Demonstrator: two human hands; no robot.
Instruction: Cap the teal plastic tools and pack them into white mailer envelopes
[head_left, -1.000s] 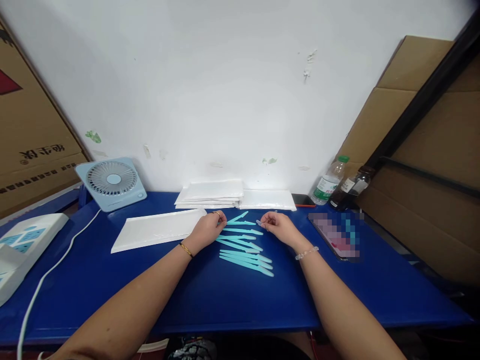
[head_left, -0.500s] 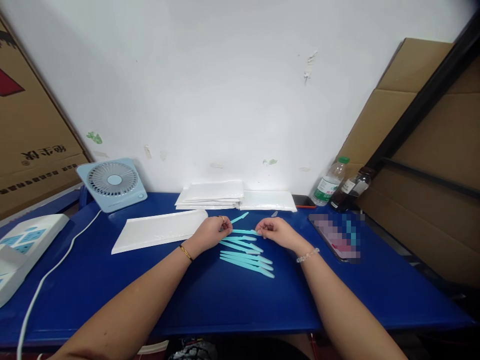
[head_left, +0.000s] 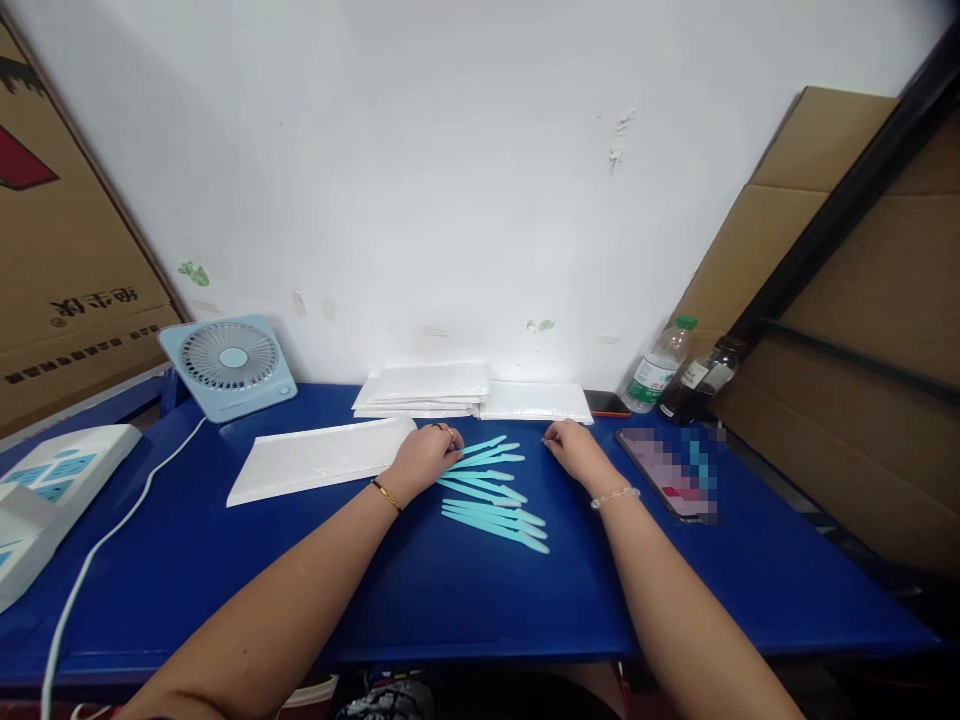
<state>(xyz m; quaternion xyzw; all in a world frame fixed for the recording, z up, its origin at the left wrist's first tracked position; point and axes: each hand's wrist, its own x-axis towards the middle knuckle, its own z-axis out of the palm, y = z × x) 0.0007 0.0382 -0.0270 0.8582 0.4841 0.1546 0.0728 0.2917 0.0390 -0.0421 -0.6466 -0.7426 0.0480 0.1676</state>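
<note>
Several light-teal eyebrow razors lie fanned in a rough column on the blue table, handles pointing left. At the top of the column, my left hand is closed around the handle end of an eyebrow razor. Another razor lies just under it, its left end hidden by my fingers. To the right, apart from the razors, my right hand pinches at the table. A small clear piece, barely visible, shows at its fingertips.
A white padded envelope lies left of my left hand. More white envelopes are stacked against the wall. A blue fan, a white power strip, a phone, a black-and-red device and two bottles stand around.
My right hand has let go of a razor, which now lies near the top of the column, and has moved up and right to where a small clear piece lay. My left hand has shifted slightly.
</note>
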